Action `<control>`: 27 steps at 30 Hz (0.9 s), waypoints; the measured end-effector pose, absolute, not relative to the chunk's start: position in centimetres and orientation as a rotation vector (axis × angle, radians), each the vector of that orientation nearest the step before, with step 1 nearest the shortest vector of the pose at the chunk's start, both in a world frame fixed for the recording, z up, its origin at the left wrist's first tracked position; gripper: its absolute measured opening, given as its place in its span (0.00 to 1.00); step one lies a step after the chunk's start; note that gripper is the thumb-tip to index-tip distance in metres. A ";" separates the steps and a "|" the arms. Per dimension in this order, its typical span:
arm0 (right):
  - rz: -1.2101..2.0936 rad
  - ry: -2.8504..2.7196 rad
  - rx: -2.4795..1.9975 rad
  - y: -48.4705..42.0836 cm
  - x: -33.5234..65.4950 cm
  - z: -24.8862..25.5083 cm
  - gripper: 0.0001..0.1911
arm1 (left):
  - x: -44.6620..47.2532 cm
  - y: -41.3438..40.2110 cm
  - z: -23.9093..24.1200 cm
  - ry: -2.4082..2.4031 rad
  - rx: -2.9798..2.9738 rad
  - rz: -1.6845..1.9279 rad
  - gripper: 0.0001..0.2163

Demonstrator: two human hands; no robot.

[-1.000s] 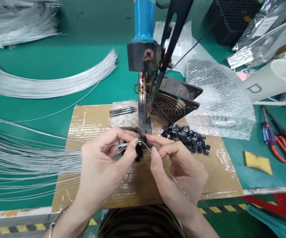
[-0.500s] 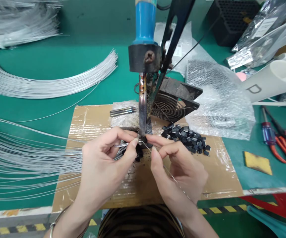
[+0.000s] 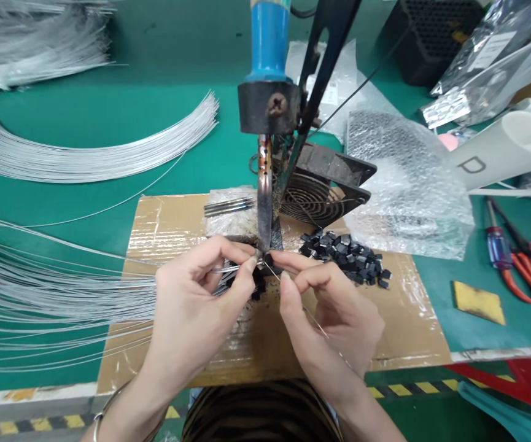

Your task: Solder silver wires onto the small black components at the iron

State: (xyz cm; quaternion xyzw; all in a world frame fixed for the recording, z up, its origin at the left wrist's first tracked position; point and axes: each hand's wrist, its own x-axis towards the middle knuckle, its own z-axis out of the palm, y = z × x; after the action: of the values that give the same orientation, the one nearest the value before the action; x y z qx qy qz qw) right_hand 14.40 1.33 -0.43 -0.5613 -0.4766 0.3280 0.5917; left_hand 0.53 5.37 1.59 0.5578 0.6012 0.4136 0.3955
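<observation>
A soldering iron (image 3: pixel 270 46) with a blue handle is clamped upright, its tip pointing down between my hands. My left hand (image 3: pixel 201 301) is closed in a pinch on a thin white wire (image 3: pixel 225 268) just under that tip. Pinched between thumb and forefinger of my right hand (image 3: pixel 332 313) is a fine strand of solder wire (image 3: pixel 313 319), which runs up to the tip and back down across the palm. A small black part (image 3: pixel 267 260) sits by the tip, partly hidden by fingers. More white wires (image 3: pixel 62 294) fan out left of my left hand.
Loose black parts (image 3: pixel 345 258) are heaped on cardboard (image 3: pixel 403 319) at the right. Behind stands a fan (image 3: pixel 315 193). A curved wire bundle (image 3: pixel 99 162) lies at left. A yellow sponge (image 3: pixel 479 302), a screwdriver (image 3: pixel 498 245), red-handled scissors (image 3: pixel 525 276) and bubble wrap (image 3: pixel 403 178) are rightward.
Both hands stay at the iron's tip with nearly the same grip. My left hand has shifted very slightly to the right; little else differs.
</observation>
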 end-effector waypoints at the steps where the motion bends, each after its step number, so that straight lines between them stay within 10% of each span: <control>1: 0.758 -1.108 -1.306 1.3 14.4 -0.4 0.10 | 0.5 5.3 1.6 1.527 1.415 1.049 0.05; 27: 0.721 -1.209 -1.253 1.1 14.9 -0.7 0.11 | 0.6 5.1 1.7 1.495 1.470 1.078 0.07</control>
State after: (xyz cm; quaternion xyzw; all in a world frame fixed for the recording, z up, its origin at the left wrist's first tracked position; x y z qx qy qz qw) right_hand 14.89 1.08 -0.68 -0.5378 -0.5190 0.3094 0.5880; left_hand 0.55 5.08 1.67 0.5761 0.5862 0.4225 0.3821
